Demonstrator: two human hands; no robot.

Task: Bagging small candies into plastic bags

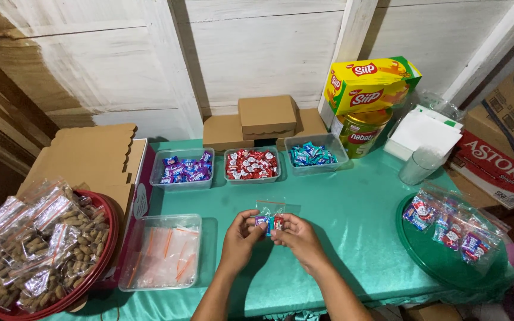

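Both my hands meet over the middle of the green tablecloth [352, 220]. My left hand [240, 236] and my right hand [295, 235] pinch a small clear zip bag [270, 216] that holds a few wrapped candies, purple, blue and red. Its open top sticks up above my fingers. Behind them stand three clear tubs in a row: purple candies [184, 168], red candies [251, 164] and teal candies [313, 154].
A clear tub of empty zip bags [163, 252] sits at my left. A red basket of bagged peanuts [37, 244] is far left, next to flat cardboard boxes [93, 156]. A green tray [435, 258] with filled candy bags [453, 229] lies right. Snack boxes, a tin and a plastic cup stand behind.
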